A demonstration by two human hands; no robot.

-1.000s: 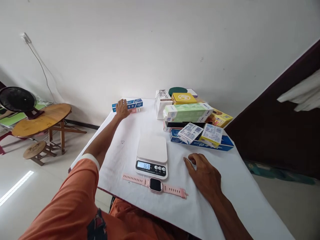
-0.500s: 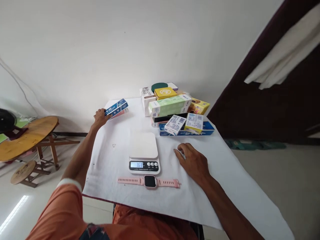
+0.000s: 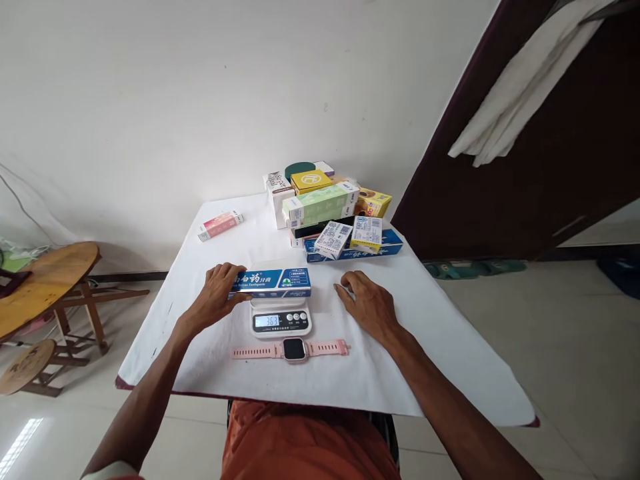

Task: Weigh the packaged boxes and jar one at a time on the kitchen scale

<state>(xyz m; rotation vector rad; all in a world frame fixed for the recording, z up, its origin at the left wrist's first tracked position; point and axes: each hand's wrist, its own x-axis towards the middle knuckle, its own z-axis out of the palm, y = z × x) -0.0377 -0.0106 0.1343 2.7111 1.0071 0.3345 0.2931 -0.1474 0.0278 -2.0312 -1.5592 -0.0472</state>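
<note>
My left hand [image 3: 216,296] grips the left end of a blue toothpaste box [image 3: 285,283], thumb on the near side and fingers over the top. The box lies level at the white kitchen scale [image 3: 281,325], covering most of its platform; whether it touches the platform I cannot tell. Digits on the scale's lit display look like 363. To the right of the scale, my right hand [image 3: 369,303] rests on the white cloth, fingers loosely bent, thumb apart, holding nothing. A pink smartwatch [image 3: 294,349] lies stretched out in front of the scale.
A pink-and-white box [image 3: 221,226] lies alone at the back left. Piled at the back right are a green box [image 3: 321,205], a yellow box [image 3: 311,181], small white boxes and another blue box [image 3: 393,244]. Beyond the table stand wooden stools [image 3: 30,367] on the left.
My left hand has brought the blue toothpaste box from the back left, off the pink-and-white box, to the scale. My right hand stays beside the scale. The view has shifted slightly.
</note>
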